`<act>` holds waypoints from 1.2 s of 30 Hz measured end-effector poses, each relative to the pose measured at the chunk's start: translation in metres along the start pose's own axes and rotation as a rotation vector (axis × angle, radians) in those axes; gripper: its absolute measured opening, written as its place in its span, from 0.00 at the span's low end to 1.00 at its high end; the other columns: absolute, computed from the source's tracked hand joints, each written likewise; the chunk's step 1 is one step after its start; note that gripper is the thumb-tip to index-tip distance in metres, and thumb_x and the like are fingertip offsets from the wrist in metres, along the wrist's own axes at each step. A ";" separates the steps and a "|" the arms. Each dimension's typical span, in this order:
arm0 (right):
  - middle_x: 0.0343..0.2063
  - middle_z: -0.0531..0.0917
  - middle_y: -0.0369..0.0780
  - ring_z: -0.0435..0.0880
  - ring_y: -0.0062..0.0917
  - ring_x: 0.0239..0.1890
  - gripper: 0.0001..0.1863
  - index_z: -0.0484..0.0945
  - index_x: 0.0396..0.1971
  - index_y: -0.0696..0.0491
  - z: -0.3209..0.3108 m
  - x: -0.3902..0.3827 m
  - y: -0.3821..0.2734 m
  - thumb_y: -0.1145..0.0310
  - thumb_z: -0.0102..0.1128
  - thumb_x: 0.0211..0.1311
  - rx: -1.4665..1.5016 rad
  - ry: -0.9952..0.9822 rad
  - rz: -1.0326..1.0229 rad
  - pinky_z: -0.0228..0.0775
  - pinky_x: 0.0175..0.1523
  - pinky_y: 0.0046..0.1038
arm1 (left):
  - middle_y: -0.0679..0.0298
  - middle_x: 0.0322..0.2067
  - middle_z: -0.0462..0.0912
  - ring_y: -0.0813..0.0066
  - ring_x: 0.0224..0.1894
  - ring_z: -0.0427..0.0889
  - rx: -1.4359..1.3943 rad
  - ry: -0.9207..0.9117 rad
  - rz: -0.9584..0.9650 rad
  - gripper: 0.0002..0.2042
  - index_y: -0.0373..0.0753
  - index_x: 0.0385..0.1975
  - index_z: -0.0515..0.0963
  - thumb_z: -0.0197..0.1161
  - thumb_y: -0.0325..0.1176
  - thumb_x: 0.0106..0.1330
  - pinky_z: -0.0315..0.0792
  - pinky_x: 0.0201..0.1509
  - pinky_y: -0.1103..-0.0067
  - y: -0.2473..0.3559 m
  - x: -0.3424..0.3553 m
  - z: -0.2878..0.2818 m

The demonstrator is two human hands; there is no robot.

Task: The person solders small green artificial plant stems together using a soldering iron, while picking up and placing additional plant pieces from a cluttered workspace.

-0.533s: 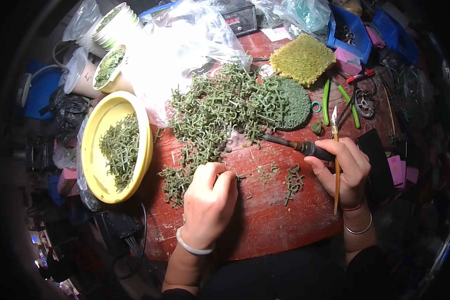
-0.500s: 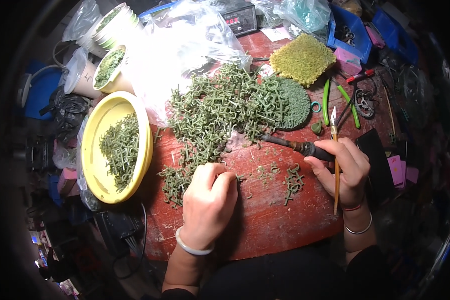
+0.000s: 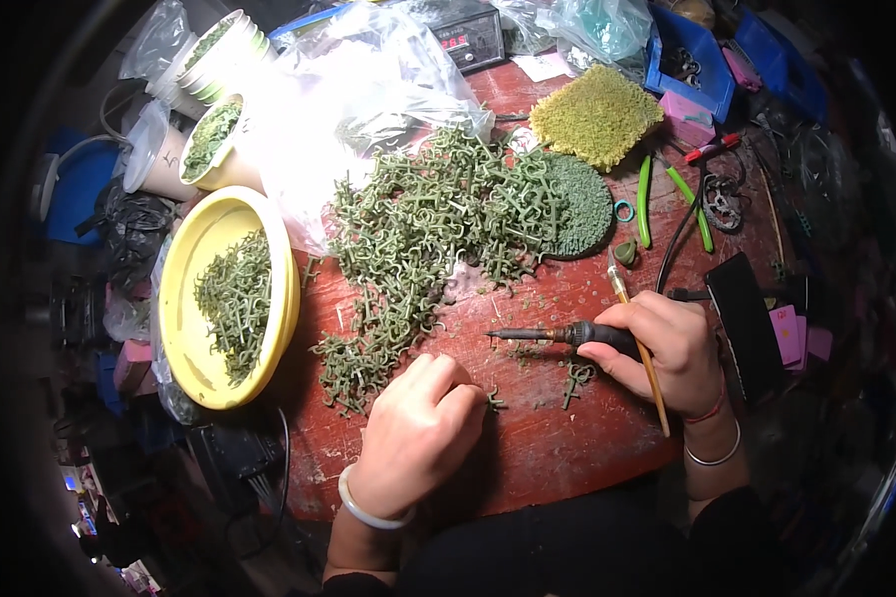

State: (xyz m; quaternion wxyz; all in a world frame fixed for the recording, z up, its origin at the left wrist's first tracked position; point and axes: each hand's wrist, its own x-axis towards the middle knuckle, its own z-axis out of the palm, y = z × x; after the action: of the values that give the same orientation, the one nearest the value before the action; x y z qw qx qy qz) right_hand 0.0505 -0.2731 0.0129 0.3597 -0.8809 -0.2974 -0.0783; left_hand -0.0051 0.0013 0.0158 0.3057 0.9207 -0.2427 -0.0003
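Note:
My right hand (image 3: 672, 348) grips a soldering iron (image 3: 558, 335) by its black handle, its metal tip pointing left, low over the table. A slim craft knife (image 3: 651, 376) with a wooden handle and pale blade is held in the same hand, blade up. My left hand (image 3: 423, 438) is closed in a pinch; a small green wax-like piece (image 3: 495, 400) shows at its fingertips. Just beyond it spreads a heap of similar bent green pieces (image 3: 428, 219). A small cluster of them (image 3: 575, 382) lies under the iron's handle, amid tiny crumbs.
On the left stands a yellow basin (image 3: 181, 348) with more green pieces. Behind are a plastic bag (image 3: 368, 70), white tubs (image 3: 234, 164) and a red-digit display box (image 3: 468, 42). A yellow textured pad (image 3: 597, 117), green round pad (image 3: 582, 209) and green-handled pliers (image 3: 645, 204) lie at right.
My right hand has drawn the iron and knife toward me and left, the iron's tip leaving the heap's edge. My left hand has shifted slightly right and nearer me.

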 end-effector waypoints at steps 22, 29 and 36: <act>0.20 0.75 0.38 0.78 0.31 0.19 0.14 0.82 0.30 0.55 -0.001 -0.001 0.000 0.64 0.78 0.51 -0.073 -0.013 -0.005 0.68 0.23 0.30 | 0.60 0.40 0.82 0.59 0.41 0.79 -0.154 -0.115 0.001 0.09 0.35 0.33 0.78 0.68 0.23 0.53 0.76 0.46 0.70 0.001 0.001 -0.007; 0.21 0.76 0.39 0.79 0.31 0.19 0.14 0.82 0.30 0.55 -0.001 -0.001 0.000 0.64 0.78 0.51 -0.078 -0.013 -0.010 0.69 0.24 0.30 | 0.58 0.44 0.84 0.57 0.43 0.81 -0.204 -0.060 0.018 0.13 0.36 0.33 0.79 0.70 0.19 0.48 0.77 0.46 0.68 0.004 0.004 -0.001; 0.22 0.77 0.39 0.80 0.31 0.19 0.14 0.82 0.31 0.55 0.001 -0.002 0.002 0.64 0.78 0.52 -0.092 0.068 0.010 0.70 0.24 0.30 | 0.60 0.43 0.85 0.59 0.42 0.81 -0.168 -0.009 0.037 0.12 0.36 0.34 0.79 0.70 0.19 0.49 0.77 0.46 0.69 0.000 0.005 0.000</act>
State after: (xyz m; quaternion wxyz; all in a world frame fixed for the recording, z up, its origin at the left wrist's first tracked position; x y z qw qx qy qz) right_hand 0.0502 -0.2743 0.0102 0.3290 -0.8949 -0.2766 -0.1203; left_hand -0.0009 -0.0011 0.0161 0.3806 0.8871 -0.2604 -0.0191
